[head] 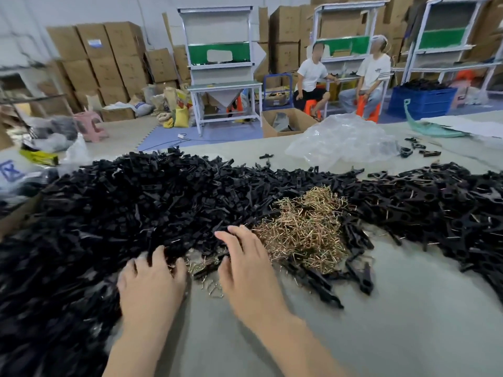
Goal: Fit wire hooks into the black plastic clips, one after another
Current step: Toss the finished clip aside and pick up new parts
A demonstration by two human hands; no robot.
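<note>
Head view: black clips (163,202) and wire hooks (304,229) lie jumbled, pointing every way.

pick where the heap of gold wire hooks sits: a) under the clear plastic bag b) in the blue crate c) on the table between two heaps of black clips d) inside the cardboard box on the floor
c: the wire hooks lie in a loose heap on the table, with black clips piled to their left and more piled to their right.
</note>
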